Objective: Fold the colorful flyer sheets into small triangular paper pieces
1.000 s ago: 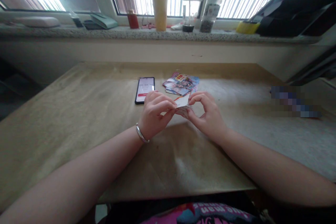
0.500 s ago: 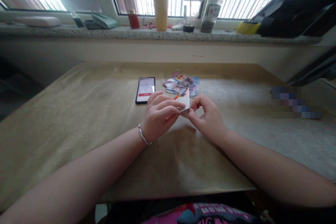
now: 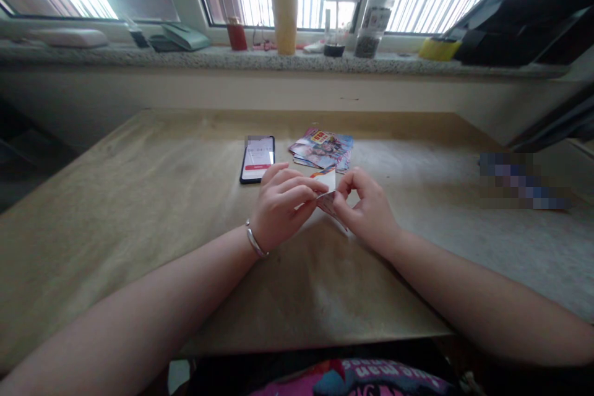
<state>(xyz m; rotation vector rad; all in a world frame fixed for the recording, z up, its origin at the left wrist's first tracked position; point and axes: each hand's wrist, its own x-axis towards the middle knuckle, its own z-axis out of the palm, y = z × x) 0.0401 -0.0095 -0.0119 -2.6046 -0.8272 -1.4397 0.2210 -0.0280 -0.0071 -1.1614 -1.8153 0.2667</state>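
Between my two hands is a small piece of printed paper [image 3: 327, 180], white with an orange and blue edge, bent along a crease, one flap angled down toward me. My left hand [image 3: 288, 203], a silver bangle on its wrist, grips the paper's left side, fingers laid over the top. At the right edge, thumb and forefinger of my right hand [image 3: 364, 207] pinch it. Just beyond lies a small fanned pile of colourful printed sheets [image 3: 321, 147]. A phone [image 3: 257, 161] with a lit screen rests left of the pile, near my left fingertips.
The wooden table [image 3: 139, 216] reaches back to a wall below a granite windowsill [image 3: 208, 60]. A tall yellowish cylinder [image 3: 284, 6], a red jar [image 3: 237, 34], a clear container [image 3: 371, 28] and a black bag [image 3: 520, 18] stand on the sill. A blurred-out item [image 3: 522, 182] lies at right.
The paper's raised white corner has tipped lower, and a flap now shows below, pointing toward me. Both hands stay almost in the same place.
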